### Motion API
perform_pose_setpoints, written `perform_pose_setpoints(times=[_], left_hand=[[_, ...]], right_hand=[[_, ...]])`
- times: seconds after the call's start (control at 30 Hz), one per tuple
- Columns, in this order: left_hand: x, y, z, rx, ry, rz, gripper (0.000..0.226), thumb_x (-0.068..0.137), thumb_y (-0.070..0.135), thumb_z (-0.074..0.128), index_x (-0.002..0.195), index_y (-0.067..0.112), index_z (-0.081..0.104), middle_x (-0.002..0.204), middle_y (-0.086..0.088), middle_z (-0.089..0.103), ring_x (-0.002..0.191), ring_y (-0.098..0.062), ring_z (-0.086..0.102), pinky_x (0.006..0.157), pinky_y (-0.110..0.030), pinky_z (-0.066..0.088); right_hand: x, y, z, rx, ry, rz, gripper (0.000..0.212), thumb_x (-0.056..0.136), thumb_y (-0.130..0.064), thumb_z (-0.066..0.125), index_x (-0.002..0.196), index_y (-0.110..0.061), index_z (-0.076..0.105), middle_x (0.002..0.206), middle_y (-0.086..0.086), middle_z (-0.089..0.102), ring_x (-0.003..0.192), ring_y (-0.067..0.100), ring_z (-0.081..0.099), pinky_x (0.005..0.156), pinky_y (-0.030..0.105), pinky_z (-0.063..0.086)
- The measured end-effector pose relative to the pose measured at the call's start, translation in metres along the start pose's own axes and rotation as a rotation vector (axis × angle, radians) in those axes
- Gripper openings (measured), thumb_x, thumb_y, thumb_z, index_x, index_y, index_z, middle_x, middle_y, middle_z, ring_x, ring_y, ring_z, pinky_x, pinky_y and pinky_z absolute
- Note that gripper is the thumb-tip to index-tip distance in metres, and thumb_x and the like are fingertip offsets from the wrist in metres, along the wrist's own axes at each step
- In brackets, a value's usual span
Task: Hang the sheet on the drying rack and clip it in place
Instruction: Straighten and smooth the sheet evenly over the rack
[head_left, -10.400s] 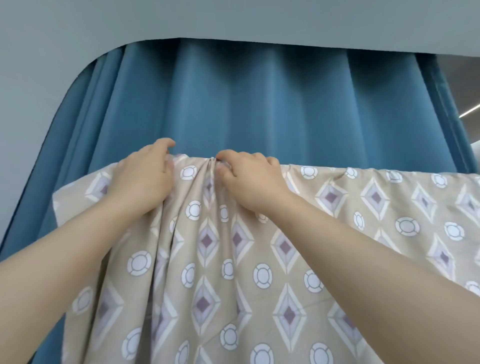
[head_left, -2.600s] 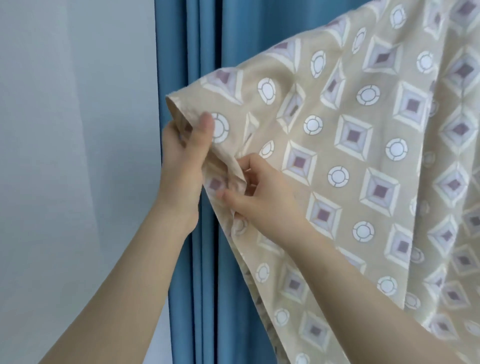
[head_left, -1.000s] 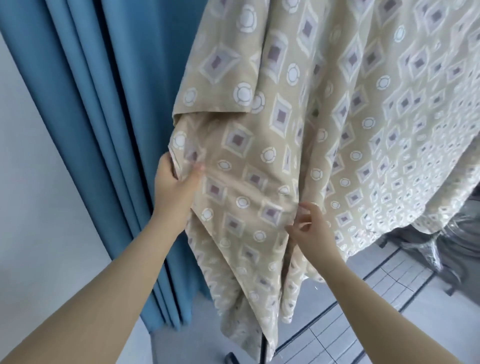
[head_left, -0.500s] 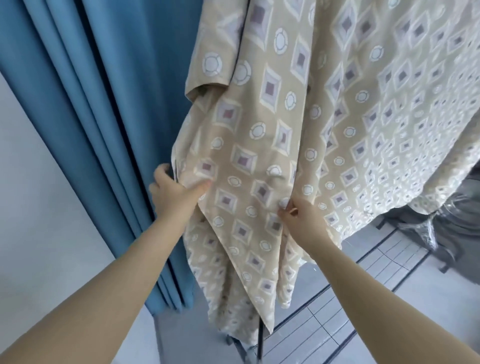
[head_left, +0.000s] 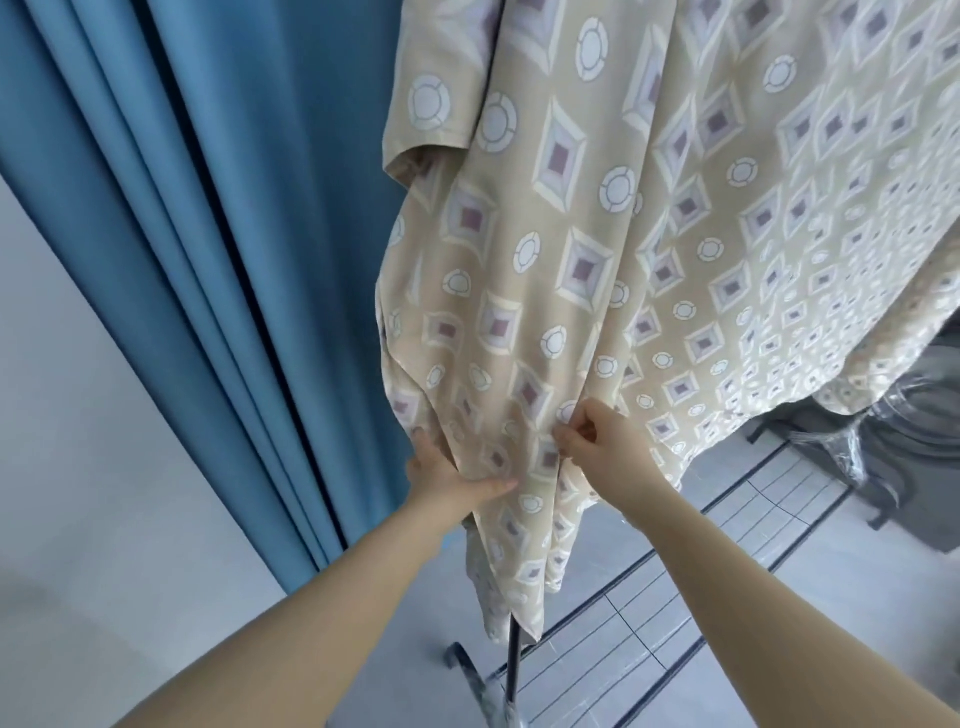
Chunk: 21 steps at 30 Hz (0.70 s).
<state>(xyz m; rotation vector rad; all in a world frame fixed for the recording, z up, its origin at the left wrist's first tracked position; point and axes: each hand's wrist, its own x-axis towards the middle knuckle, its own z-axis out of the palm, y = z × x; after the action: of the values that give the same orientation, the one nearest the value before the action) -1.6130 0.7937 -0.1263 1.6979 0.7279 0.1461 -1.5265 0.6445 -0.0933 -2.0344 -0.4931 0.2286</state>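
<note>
Both the left hand (head_left: 451, 480) and right hand (head_left: 597, 440) pinch soft folds of the beige diamond-and-circle-patterned cotton sheet (head_left: 649, 249), hanging right of pleated blue curtains (head_left: 218, 234).

A room indoors, with a spot for drying washing.
A long blue curtain (head_left: 234, 234) hangs at 10 o'clock beside a plain white wall (head_left: 78, 493) at 8 o'clock. A sheet (head_left: 597, 260) hangs at 1 o'clock over a drying rack (head_left: 514, 670) at 6 o'clock, on a gray tiled floor (head_left: 841, 582).

Dark metal drying rack (head_left: 513, 670) standing on grey tiled floor (head_left: 810, 587), beige patterned sheet (head_left: 597, 260) hanging over its upright
</note>
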Motion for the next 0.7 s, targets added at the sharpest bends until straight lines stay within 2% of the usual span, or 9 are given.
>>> perform_pose_setpoints(times=[0.13, 0.2, 0.27, 0.33, 0.4, 0.5, 0.57, 0.63, 0.7], left_hand=[[-0.004, 0.003, 0.004, -0.105, -0.286, -0.027, 0.048, 0.08, 0.004, 0.07, 0.119, 0.017, 0.045, 0.096, 0.011, 0.061, 0.079, 0.007, 0.055, 0.057, 0.0, 0.044], [-0.001, 0.003, 0.005, -0.075, -0.26, 0.055, 0.026, 0.081, 0.003, 0.068, 0.104, 0.011, 0.06, 0.081, 0.011, 0.063, 0.065, 0.011, 0.057, 0.052, 0.0, 0.041], [-0.002, 0.007, 0.002, -0.047, -0.16, 0.102, 0.009, 0.085, 0.008, 0.065, 0.085, 0.016, 0.062, 0.076, 0.007, 0.062, 0.062, 0.006, 0.06, 0.052, -0.003, 0.042], [0.002, 0.007, -0.001, -0.017, 0.013, 0.109, 0.01, 0.088, 0.012, 0.058, 0.079, 0.016, 0.061, 0.079, 0.0, 0.062, 0.073, -0.011, 0.059, 0.06, -0.015, 0.044], [0.006, 0.006, -0.007, -0.1, 0.118, 0.075, 0.013, 0.087, 0.013, 0.051, 0.077, 0.013, 0.059, 0.08, -0.003, 0.059, 0.073, -0.016, 0.053, 0.063, -0.018, 0.043], [0.007, 0.001, -0.013, -0.285, 0.031, 0.061, 0.017, 0.08, 0.03, 0.049, 0.093, 0.025, 0.058, 0.094, 0.0, 0.063, 0.087, -0.016, 0.059, 0.086, -0.026, 0.048], [0.001, 0.003, -0.015, -0.296, -0.034, 0.186, 0.02, 0.083, 0.044, 0.052, 0.097, 0.03, 0.056, 0.093, 0.01, 0.062, 0.087, -0.003, 0.059, 0.079, -0.015, 0.047], [-0.007, 0.008, -0.014, -0.051, -0.093, 0.342, 0.04, 0.064, 0.061, 0.057, 0.087, 0.028, 0.055, 0.078, 0.01, 0.06, 0.077, -0.001, 0.06, 0.068, -0.014, 0.044], [-0.011, 0.013, -0.012, 0.442, -0.117, 0.398, 0.05, 0.057, 0.063, 0.065, 0.07, 0.018, 0.049, 0.069, -0.007, 0.056, 0.074, -0.018, 0.059, 0.061, -0.023, 0.04]], right_hand=[[-0.004, 0.002, -0.004, 0.09, -0.107, 0.03, 0.021, 0.092, -0.013, 0.053, 0.072, -0.014, 0.047, 0.073, 0.004, 0.057, 0.057, 0.003, 0.053, 0.064, 0.024, 0.04], [-0.004, 0.003, -0.005, 0.128, -0.147, 0.049, 0.016, 0.093, -0.012, 0.048, 0.079, -0.015, 0.054, 0.075, -0.002, 0.06, 0.059, 0.002, 0.056, 0.066, 0.021, 0.043], [-0.003, 0.006, -0.007, 0.162, -0.058, 0.077, 0.014, 0.093, -0.011, 0.048, 0.083, -0.018, 0.056, 0.078, -0.001, 0.061, 0.062, 0.007, 0.057, 0.065, 0.022, 0.043], [0.001, 0.011, -0.01, 0.14, 0.096, 0.112, 0.01, 0.091, -0.013, 0.05, 0.085, -0.02, 0.053, 0.085, 0.002, 0.062, 0.07, 0.015, 0.058, 0.066, 0.027, 0.044], [0.006, 0.015, -0.012, 0.044, 0.221, 0.149, 0.008, 0.09, -0.02, 0.055, 0.097, -0.019, 0.051, 0.099, 0.003, 0.061, 0.081, 0.02, 0.058, 0.068, 0.032, 0.044], [0.019, 0.015, -0.014, 0.004, 0.317, 0.178, 0.053, 0.085, -0.028, 0.063, 0.13, -0.016, 0.038, 0.128, 0.005, 0.046, 0.102, 0.02, 0.051, 0.082, 0.036, 0.044], [0.033, 0.008, -0.016, -0.002, 0.318, 0.167, 0.075, 0.081, -0.034, 0.066, 0.142, -0.017, 0.026, 0.141, 0.007, 0.035, 0.12, 0.025, 0.045, 0.095, 0.045, 0.043], [0.05, 0.001, -0.019, -0.052, 0.285, 0.152, 0.083, 0.078, -0.04, 0.067, 0.145, -0.019, 0.022, 0.142, 0.008, 0.037, 0.126, 0.027, 0.043, 0.1, 0.046, 0.041], [0.068, -0.006, -0.023, -0.081, 0.273, 0.111, 0.067, 0.077, -0.042, 0.061, 0.134, -0.016, 0.036, 0.124, 0.008, 0.054, 0.111, 0.029, 0.054, 0.09, 0.042, 0.047]])
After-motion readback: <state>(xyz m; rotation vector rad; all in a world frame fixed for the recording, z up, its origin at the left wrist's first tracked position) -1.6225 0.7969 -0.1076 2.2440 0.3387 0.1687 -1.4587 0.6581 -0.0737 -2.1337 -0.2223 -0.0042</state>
